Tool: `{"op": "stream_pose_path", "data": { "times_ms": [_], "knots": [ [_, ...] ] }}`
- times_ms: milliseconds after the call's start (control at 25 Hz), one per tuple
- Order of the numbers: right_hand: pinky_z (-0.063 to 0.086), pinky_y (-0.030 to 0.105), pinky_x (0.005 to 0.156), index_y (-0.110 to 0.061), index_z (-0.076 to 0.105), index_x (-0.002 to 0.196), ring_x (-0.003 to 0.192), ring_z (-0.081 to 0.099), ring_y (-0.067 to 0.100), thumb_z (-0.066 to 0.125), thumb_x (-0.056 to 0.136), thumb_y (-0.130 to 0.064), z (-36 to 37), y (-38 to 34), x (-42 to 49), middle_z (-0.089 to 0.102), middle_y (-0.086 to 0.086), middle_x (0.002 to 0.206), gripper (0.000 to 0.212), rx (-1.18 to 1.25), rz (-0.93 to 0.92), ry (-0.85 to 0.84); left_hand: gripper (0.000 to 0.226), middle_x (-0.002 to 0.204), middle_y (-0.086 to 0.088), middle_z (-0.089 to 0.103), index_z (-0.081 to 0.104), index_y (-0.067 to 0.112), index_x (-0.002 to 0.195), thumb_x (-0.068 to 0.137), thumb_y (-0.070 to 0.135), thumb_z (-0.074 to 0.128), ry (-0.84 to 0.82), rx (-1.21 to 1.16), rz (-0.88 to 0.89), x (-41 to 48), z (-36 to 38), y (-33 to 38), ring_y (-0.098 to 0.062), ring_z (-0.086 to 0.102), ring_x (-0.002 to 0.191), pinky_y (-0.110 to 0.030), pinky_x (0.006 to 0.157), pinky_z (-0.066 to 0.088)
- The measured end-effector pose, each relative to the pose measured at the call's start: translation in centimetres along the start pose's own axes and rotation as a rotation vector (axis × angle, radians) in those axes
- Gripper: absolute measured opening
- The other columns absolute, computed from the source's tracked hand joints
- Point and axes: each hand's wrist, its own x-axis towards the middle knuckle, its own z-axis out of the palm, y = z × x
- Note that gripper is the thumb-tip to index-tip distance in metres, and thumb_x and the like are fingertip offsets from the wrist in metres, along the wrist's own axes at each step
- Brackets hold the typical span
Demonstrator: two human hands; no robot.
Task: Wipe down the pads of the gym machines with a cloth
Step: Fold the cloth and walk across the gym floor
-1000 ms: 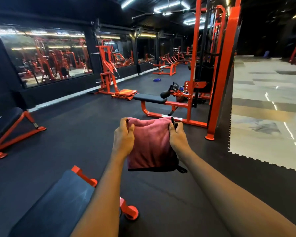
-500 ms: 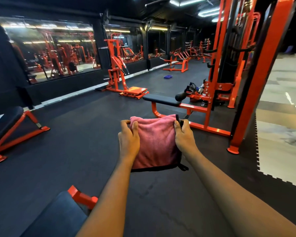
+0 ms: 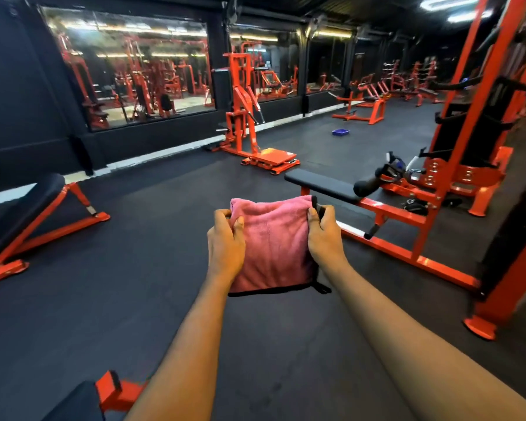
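A folded pink cloth (image 3: 272,244) with a black hem hangs in front of me over the dark floor. My left hand (image 3: 225,243) grips its left edge and my right hand (image 3: 324,238) grips its right edge. Just beyond the cloth, to the right, lies the black seat pad (image 3: 322,183) of an orange cable row machine, with a black roller pad (image 3: 366,185) at its end. A black bench pad (image 3: 73,404) shows at the bottom left, below my left arm. Another slanted black pad (image 3: 16,205) sits on an orange frame at the far left.
The orange cable tower (image 3: 456,123) rises at the right, its foot (image 3: 480,328) close by on the floor. An orange plate machine (image 3: 246,117) stands ahead by the mirrored wall (image 3: 134,71). A small blue tray (image 3: 340,132) lies on the black rubber floor (image 3: 152,238).
The view has swung right and moved forward, so the row machine's seat pad is nearer. The bench pad at bottom left has slipped toward the frame's edge. Both hands keep hold of the cloth.
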Motion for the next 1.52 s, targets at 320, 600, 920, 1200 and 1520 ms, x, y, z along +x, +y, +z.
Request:
{"op": "stream_pose_path", "data": {
  "times_ms": [320, 600, 920, 1200, 1520],
  "knots": [
    [0.038, 0.027, 0.075, -0.014, 0.047, 0.106, 0.093, 0.057, 0.014, 0.043, 0.108, -0.034, 12.6, 5.9, 22.1, 0.062, 0.001, 0.104, 0.02, -0.02, -0.002, -0.031, 0.01, 0.087, -0.006, 0.06, 0.038, 0.016, 0.105, 0.106, 0.024, 0.043, 0.026, -0.044, -0.059, 21.1, 10.4, -10.0, -0.028, 0.056, 0.077, -0.034, 0.063, 0.033],
    [0.033, 0.027, 0.069, -0.017, 0.044, 0.1, 0.079, 0.051, 0.002, 0.043, 0.108, -0.033, 22.3, 7.5, 42.9, 0.055, -0.011, 0.086, 0.019, -0.026, -0.002, 0.023, 0.01, 0.087, -0.012, 0.062, 0.034, 0.022, 0.103, 0.105, 0.027, 0.042, -0.017, -0.001, 0.006, 43.5, 18.5, -15.4, -0.033, 0.058, 0.078, -0.038, 0.065, 0.038],
    [0.041, 0.024, 0.071, -0.014, 0.047, 0.104, 0.086, 0.055, 0.013, 0.043, 0.108, -0.034, 30.4, 16.3, 68.0, 0.059, -0.005, 0.093, 0.021, 0.002, 0.029, 0.034, 0.013, 0.08, -0.006, 0.058, 0.038, 0.015, 0.107, 0.105, 0.026, 0.042, -0.035, 0.029, 0.025, 65.0, 34.1, -22.9, -0.032, 0.056, 0.074, -0.038, 0.063, 0.036],
    [0.035, 0.029, 0.074, -0.015, 0.045, 0.103, 0.089, 0.054, 0.018, 0.043, 0.108, -0.033, 36.4, 18.8, 89.2, 0.058, -0.004, 0.093, 0.019, 0.002, 0.03, 0.006, 0.014, 0.081, -0.009, 0.059, 0.037, 0.017, 0.108, 0.105, 0.03, 0.041, -0.01, 0.029, 0.007, 83.3, 44.7, -25.9, -0.033, 0.059, 0.076, -0.044, 0.066, 0.044],
    [0.035, 0.028, 0.072, -0.015, 0.045, 0.104, 0.085, 0.054, 0.013, 0.042, 0.108, -0.034, 48.7, 25.1, 109.2, 0.059, -0.001, 0.096, 0.02, -0.033, 0.035, 0.018, 0.013, 0.082, -0.01, 0.062, 0.036, 0.019, 0.106, 0.105, 0.032, 0.04, -0.046, 0.012, -0.006, 103.9, 54.2, -37.0, -0.033, 0.061, 0.077, -0.043, 0.065, 0.045]
  ]
}}
